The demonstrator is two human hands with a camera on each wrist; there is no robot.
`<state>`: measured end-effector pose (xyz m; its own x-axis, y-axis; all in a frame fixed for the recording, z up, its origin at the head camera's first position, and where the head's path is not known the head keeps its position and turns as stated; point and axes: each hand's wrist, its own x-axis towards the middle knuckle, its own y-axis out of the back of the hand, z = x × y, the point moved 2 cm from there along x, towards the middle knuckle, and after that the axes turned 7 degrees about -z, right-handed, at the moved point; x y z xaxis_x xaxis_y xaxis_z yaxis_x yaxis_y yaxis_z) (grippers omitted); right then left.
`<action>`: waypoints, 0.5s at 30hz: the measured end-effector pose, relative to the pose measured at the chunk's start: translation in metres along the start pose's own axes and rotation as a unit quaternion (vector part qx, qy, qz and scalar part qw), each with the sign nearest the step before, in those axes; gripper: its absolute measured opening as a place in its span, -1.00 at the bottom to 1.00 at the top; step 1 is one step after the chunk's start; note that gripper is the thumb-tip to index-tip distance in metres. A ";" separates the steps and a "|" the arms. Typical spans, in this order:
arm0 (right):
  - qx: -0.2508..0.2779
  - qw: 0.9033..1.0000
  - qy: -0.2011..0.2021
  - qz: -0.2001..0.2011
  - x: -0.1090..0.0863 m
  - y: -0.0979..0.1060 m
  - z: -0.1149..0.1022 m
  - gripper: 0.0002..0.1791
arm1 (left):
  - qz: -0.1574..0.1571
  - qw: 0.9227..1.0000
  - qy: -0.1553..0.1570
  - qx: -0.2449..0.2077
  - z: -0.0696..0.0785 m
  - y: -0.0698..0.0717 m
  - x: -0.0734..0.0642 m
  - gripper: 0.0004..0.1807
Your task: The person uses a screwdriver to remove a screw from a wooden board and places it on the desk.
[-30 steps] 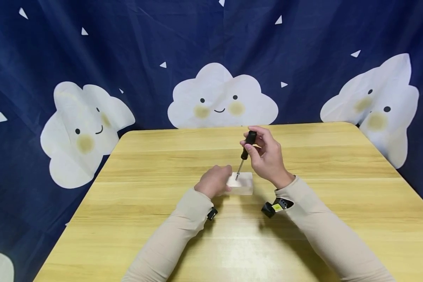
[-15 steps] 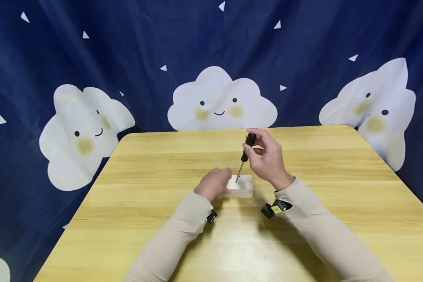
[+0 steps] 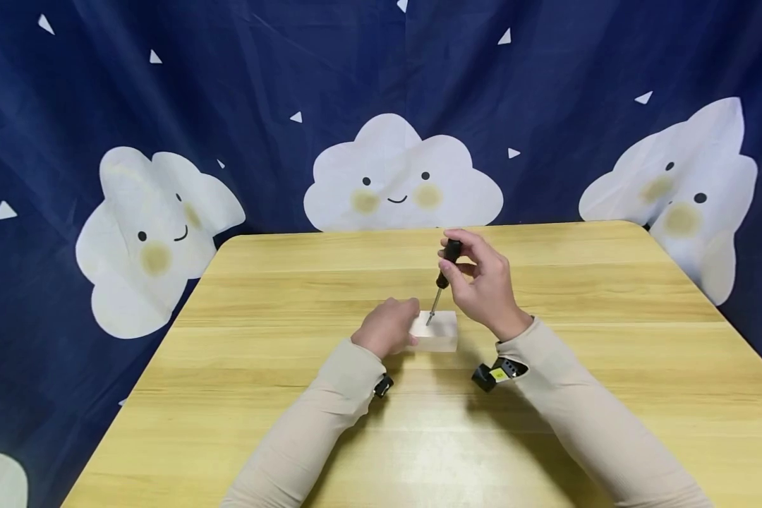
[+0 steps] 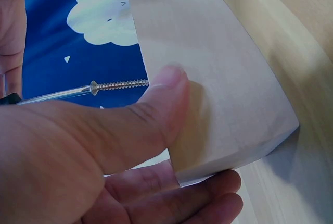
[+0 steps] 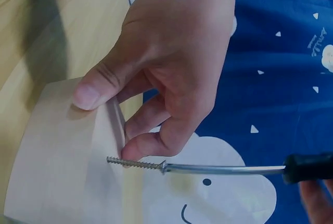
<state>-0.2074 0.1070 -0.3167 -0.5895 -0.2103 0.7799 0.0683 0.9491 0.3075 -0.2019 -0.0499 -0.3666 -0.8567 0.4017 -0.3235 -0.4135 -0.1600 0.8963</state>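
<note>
A pale wooden block [image 3: 441,341] lies on the table in the head view. My left hand [image 3: 387,328] grips its left end, and in the left wrist view the thumb presses one face while the fingers pass beneath. A threaded metal screw [image 4: 124,84] stands out from the block's top face, most of its thread exposed. The screwdriver [image 3: 451,252] leans slightly right, its steel shaft [image 5: 223,170] meeting the screw's head. My right hand [image 3: 485,289] pinches the black handle between thumb and fingers. Whether the screw's tip has entered the wood cannot be told.
The light wood-grain table [image 3: 267,360] spreads around both hands. Behind its far edge hangs a dark blue curtain [image 3: 260,63] with white clouds and triangles. Black wrist devices [image 3: 484,377] hang beneath both sleeves.
The head view dips slightly and returns. My right fingers shift a little on the screwdriver handle; the block and my left hand stay in place.
</note>
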 end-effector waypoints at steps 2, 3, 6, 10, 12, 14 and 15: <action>-0.015 1.000 -0.006 0.016 0.000 0.000 0.000 -0.46 | 0.000 1.000 -0.001 0.000 0.000 0.000 0.000 -0.49; -0.026 0.999 -0.008 0.026 0.000 0.000 0.000 -0.45 | 0.001 1.000 -0.002 0.001 0.000 0.000 0.000 -0.49; -0.047 0.998 -0.009 0.046 0.000 0.000 -0.001 -0.47 | 0.001 1.000 -0.002 -0.001 0.001 0.001 0.000 -0.49; -0.071 0.997 0.000 0.044 0.000 0.000 0.000 -0.53 | 0.000 1.000 0.002 -0.005 0.001 0.001 -0.001 -0.48; -0.072 0.997 0.002 0.032 -0.001 0.000 0.000 -0.51 | 0.000 1.000 0.004 -0.005 0.001 0.001 -0.001 -0.48; -0.064 0.998 0.003 0.015 -0.002 0.000 0.000 -0.48 | 0.002 1.000 0.004 -0.008 0.001 0.001 -0.001 -0.49; -0.060 0.998 0.004 0.007 -0.002 -0.001 0.000 -0.48 | 0.002 1.000 0.004 -0.008 0.001 0.001 -0.001 -0.49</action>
<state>-0.2063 0.1068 -0.3189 -0.5819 -0.1988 0.7886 0.1729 0.9172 0.3589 -0.2013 -0.0497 -0.3651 -0.8608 0.3935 -0.3228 -0.4151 -0.1759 0.8926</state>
